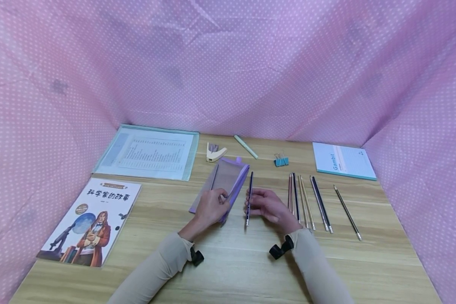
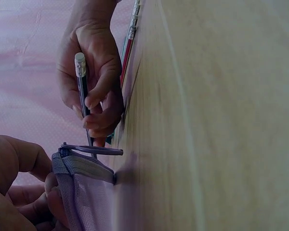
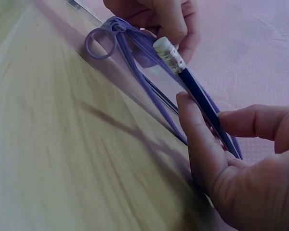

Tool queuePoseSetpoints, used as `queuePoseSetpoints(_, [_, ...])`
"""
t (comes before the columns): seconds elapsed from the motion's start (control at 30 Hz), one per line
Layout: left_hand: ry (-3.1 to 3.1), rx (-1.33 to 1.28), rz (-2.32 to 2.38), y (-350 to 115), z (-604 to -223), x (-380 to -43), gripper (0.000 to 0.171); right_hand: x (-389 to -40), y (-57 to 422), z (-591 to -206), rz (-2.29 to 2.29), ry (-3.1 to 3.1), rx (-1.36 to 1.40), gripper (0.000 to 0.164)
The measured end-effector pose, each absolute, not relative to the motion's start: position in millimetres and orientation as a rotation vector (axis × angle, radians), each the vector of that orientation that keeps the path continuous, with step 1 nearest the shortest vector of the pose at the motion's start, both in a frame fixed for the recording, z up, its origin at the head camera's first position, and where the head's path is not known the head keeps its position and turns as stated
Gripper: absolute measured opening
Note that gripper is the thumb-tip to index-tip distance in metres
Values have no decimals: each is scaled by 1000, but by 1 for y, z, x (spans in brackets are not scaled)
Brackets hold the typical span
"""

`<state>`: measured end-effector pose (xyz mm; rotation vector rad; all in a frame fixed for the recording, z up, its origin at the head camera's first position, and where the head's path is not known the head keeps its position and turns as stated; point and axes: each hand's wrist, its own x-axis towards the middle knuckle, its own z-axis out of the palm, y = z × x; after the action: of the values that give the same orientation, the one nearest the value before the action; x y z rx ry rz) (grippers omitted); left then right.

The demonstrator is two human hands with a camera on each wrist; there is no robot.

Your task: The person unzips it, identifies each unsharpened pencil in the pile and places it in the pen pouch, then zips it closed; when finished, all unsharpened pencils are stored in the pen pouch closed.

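Pinched between the thumb and fingers of my right hand (image 1: 267, 205) is a dark blue pencil (image 1: 251, 182) with a white eraser (image 3: 162, 45). It is held off the table, eraser end toward me, just right of a purple mesh pencil case (image 1: 229, 169). My left hand (image 1: 210, 207) grips the case near its zipper end, where a ring-shaped zipper pull (image 3: 100, 44) hangs. The case's zipper side gapes in the right wrist view, and a dark pencil (image 3: 160, 92) shows inside it.
Several pencils (image 1: 304, 202) lie right of my right hand, with a black pencil (image 1: 347, 213) apart. Behind are a stapler (image 1: 215, 153), a green pen (image 1: 245, 146), a teal binder clip (image 1: 281, 160) and a notebook (image 1: 343, 161). A document folder (image 1: 152, 154) and a book (image 1: 95, 219) lie left.
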<state>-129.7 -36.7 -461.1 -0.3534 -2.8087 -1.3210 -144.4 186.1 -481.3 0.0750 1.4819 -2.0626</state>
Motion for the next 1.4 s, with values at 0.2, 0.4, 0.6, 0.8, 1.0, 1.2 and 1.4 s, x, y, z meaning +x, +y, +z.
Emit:
queuePoseSetpoints(0.2, [-2813,-353,-1308,-37,-461,-130,9,-146,177,-482,-2058,1502,81,57])
queuePoseSetpoints(0.4, [-2817,-346,-1322,-36,-460,-130,8,-151,170,-484,-2084,1488,10,62])
queuePoseSetpoints(0.6, [-2808,-352,-1325,-37,-461,-130,6,-155,162,-482,-2061,1514,63,57])
queuePoseSetpoints(0.8, [-2792,-370,-1335,-37,-461,-131,4,-158,156,-478,-2069,1519,155,54])
queuePoseSetpoints(1.0, [-2788,-379,-1318,-37,-461,-131,4,-161,147,-478,-2103,1540,208,50])
queuePoseSetpoints(1.2, [-2798,-372,-1325,-37,-460,-131,5,-161,140,-477,-2119,1592,256,51])
queuePoseSetpoints(1.4, [-2807,-359,-1344,-37,-460,-131,6,-161,135,-477,-2144,1600,307,51])
